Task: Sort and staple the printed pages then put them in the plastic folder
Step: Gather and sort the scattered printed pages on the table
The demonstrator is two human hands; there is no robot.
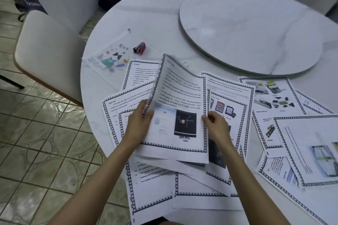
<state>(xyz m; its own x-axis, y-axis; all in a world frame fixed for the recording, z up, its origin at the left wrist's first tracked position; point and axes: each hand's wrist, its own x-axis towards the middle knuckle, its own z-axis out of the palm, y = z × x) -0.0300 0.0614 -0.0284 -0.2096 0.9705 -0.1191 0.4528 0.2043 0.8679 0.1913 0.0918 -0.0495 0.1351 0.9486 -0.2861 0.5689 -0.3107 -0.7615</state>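
Held pages [180, 97]: small stack raised over table's near-centre, sheets bowed, top-left corner lifted. L hand [140, 126] grips stack's left edge, thumb on top, fingers under. R hand [216, 127] pinches right edge betw. thumb & curled fingers. Loose pages [151, 193] lie spread & overlapping beneath and to the right. Plastic folder [109, 58], cartoon print, lies flat beyond pages, far left; red stapler [139, 48] rests at its far edge. Round white table [146, 14] carries turntable [256, 33]; chair [49, 55] at left

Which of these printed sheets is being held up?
The page with the dark monitor picture, gripped by the left hand and right hand; the other pages lie flat.
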